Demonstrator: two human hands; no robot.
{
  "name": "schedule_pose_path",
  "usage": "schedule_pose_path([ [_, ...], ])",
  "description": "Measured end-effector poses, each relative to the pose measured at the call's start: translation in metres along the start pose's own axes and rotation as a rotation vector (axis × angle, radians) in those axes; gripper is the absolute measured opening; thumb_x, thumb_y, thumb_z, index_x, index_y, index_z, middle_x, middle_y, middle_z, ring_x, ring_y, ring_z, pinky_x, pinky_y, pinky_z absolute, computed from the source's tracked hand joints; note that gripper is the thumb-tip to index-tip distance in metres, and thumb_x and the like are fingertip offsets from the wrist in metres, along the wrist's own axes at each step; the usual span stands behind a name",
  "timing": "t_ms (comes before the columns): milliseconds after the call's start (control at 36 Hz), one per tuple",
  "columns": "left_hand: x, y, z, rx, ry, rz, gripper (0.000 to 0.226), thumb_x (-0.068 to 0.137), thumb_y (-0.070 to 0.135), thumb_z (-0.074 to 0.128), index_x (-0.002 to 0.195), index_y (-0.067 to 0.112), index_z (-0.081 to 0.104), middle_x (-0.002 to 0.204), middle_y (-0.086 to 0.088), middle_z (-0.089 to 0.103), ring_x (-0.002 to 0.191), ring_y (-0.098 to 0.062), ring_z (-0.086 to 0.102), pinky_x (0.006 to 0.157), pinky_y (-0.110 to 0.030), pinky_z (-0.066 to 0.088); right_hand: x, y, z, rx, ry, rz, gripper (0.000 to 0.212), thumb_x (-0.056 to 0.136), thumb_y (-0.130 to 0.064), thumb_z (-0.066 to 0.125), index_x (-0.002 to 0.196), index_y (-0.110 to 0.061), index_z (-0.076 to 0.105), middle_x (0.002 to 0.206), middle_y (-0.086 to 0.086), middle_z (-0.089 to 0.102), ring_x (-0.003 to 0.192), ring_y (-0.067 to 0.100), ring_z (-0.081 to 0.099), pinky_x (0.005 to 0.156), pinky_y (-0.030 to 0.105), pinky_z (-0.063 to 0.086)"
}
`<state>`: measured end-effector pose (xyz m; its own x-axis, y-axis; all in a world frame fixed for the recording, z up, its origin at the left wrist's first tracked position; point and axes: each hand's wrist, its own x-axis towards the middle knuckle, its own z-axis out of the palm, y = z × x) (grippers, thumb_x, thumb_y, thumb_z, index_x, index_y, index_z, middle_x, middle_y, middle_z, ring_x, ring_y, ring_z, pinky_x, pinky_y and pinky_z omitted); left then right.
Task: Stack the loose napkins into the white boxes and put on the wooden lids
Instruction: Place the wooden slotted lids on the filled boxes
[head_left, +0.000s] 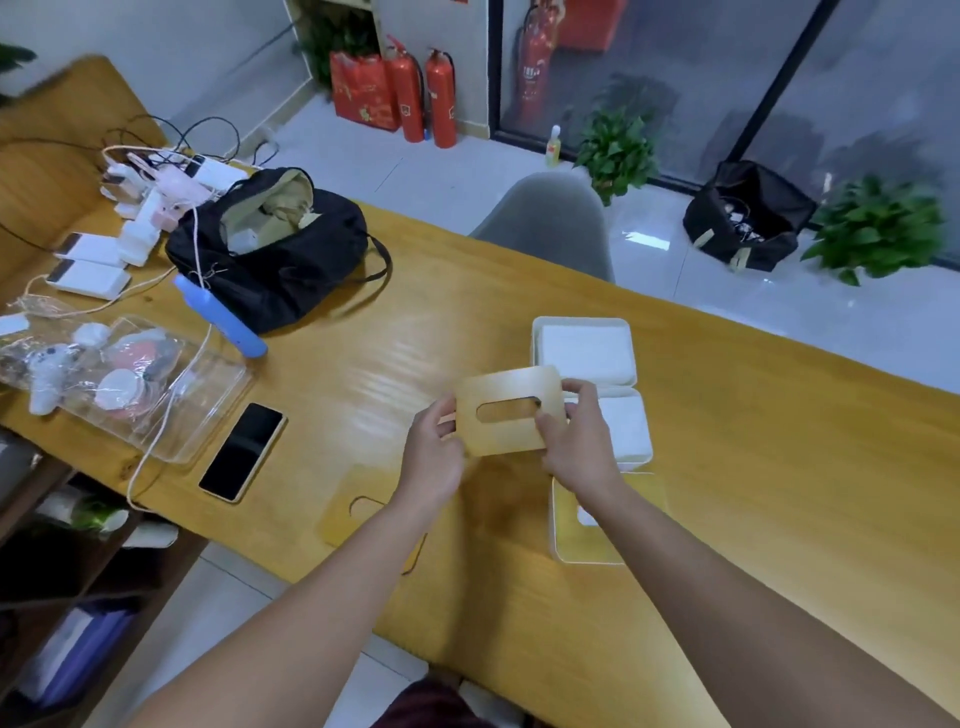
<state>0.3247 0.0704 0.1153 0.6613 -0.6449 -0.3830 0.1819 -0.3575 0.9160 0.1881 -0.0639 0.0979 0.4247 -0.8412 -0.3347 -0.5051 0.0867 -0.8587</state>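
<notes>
A wooden lid with an oval slot hangs above the table, tilted. My left hand grips its left edge and my right hand pinches its right edge. Behind it stands an open white box filled with white napkins. A second white box, also holding napkins, sits just right of my right hand, partly hidden by it. Nearest me, a third white box carries a wooden lid, partly covered by my right forearm. Another wooden lid lies flat on the table under my left wrist.
A phone lies left of my hands, beside a clear plastic tray with small items. A blue bottle, a black bag and chargers with cables crowd the table's left. A grey chair stands beyond the table.
</notes>
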Motion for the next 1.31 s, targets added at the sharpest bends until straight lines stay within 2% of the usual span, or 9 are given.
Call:
schedule_pose_path([
  [139, 0.0, 0.002, 0.052, 0.046, -0.079, 0.048, 0.063, 0.09, -0.014, 0.047, 0.124, 0.03, 0.077, 0.117, 0.004, 0.081, 0.113, -0.02, 0.074, 0.083, -0.022, 0.059, 0.002, 0.025, -0.045, -0.03, 0.046, 0.018, 0.039, 0.105, -0.036, 0.06, 0.143, -0.031, 0.051, 0.12, -0.008, 0.072, 0.107, 0.02, 0.071, 0.094, 0.052, 0.059],
  [361, 0.005, -0.008, 0.095, 0.092, -0.113, 0.003, 0.058, 0.086, 0.005, 0.05, 0.126, 0.035, 0.078, 0.124, 0.012, 0.079, 0.122, -0.018, 0.07, 0.098, -0.033, 0.057, 0.014, 0.048, -0.095, 0.046, 0.071, 0.045, 0.029, 0.108, -0.021, 0.054, 0.137, -0.024, 0.058, 0.113, -0.003, 0.074, 0.1, 0.02, 0.071, 0.088, 0.046, 0.057],
  [472, 0.008, -0.016, 0.105, 0.146, -0.098, -0.043, 0.057, 0.099, 0.006, 0.039, 0.129, 0.038, 0.077, 0.125, 0.019, 0.076, 0.108, -0.007, 0.065, 0.089, -0.024, 0.048, 0.027, 0.061, -0.106, 0.033, 0.098, 0.074, 0.027, 0.109, -0.024, 0.055, 0.135, -0.025, 0.059, 0.117, -0.004, 0.073, 0.103, 0.023, 0.071, 0.09, 0.051, 0.059],
  [639, 0.016, -0.027, 0.12, 0.195, -0.058, -0.086, 0.033, 0.098, 0.016, 0.04, 0.097, 0.02, 0.072, 0.093, 0.01, 0.063, 0.087, -0.013, 0.05, 0.078, -0.033, 0.041, 0.043, 0.077, -0.109, 0.014, 0.071, 0.086, 0.025, 0.107, -0.03, 0.055, 0.131, -0.028, 0.061, 0.111, -0.003, 0.075, 0.097, 0.026, 0.073, 0.076, 0.045, 0.059],
  [806, 0.022, -0.031, 0.131, 0.223, -0.061, -0.062, 0.05, 0.102, 0.008, 0.036, 0.108, 0.033, 0.079, 0.103, -0.016, 0.074, 0.076, -0.017, 0.051, 0.069, -0.033, 0.041, 0.05, 0.08, -0.106, 0.006, 0.045, 0.048, 0.018, 0.108, -0.02, 0.055, 0.124, -0.023, 0.064, 0.092, 0.005, 0.073, 0.065, 0.02, 0.056, 0.058, 0.032, 0.04],
  [944, 0.029, -0.05, 0.135, 0.32, -0.012, -0.036, 0.046, 0.103, 0.014, 0.036, 0.123, 0.032, 0.074, 0.108, -0.009, 0.071, 0.067, -0.009, 0.051, 0.059, -0.018, 0.04, 0.053, 0.087, -0.101, 0.017, 0.037, 0.029, 0.02, 0.107, -0.021, 0.057, 0.126, -0.023, 0.064, 0.089, 0.006, 0.072, 0.062, 0.017, 0.055, 0.057, 0.033, 0.043],
  [1056, 0.031, -0.057, 0.138, 0.367, 0.005, -0.015, 0.038, 0.105, 0.015, 0.038, 0.125, 0.024, 0.069, 0.114, -0.017, 0.062, 0.069, -0.007, 0.05, 0.058, -0.018, 0.039, 0.047, 0.083, -0.101, -0.044, 0.058, -0.016, 0.037, 0.109, -0.02, 0.058, 0.145, -0.02, 0.051, 0.094, -0.005, 0.068, 0.078, 0.019, 0.066, 0.071, 0.043, 0.054],
  [1139, 0.027, -0.052, 0.139, 0.4, 0.022, 0.004, 0.043, 0.112, 0.017, 0.039, 0.139, 0.034, 0.067, 0.128, 0.001, 0.062, 0.091, -0.009, 0.062, 0.069, -0.018, 0.043, 0.042, 0.08, -0.099, -0.122, 0.104, -0.063, 0.04, 0.109, -0.018, 0.059, 0.148, -0.017, 0.049, 0.102, -0.011, 0.066, 0.089, 0.02, 0.067, 0.078, 0.043, 0.055],
  [1306, 0.018, -0.043, 0.14, 0.503, 0.03, 0.032, 0.038, 0.116, 0.013, 0.038, 0.149, 0.014, 0.056, 0.143, 0.0, 0.054, 0.115, -0.019, 0.059, 0.099, -0.033, 0.051, 0.051, 0.094, -0.1, -0.485, 0.193, -0.249, 0.036, 0.105, -0.027, 0.066, 0.138, -0.012, 0.064, 0.119, 0.01, 0.056, 0.108, 0.031, 0.05, 0.096, 0.044, 0.048],
])
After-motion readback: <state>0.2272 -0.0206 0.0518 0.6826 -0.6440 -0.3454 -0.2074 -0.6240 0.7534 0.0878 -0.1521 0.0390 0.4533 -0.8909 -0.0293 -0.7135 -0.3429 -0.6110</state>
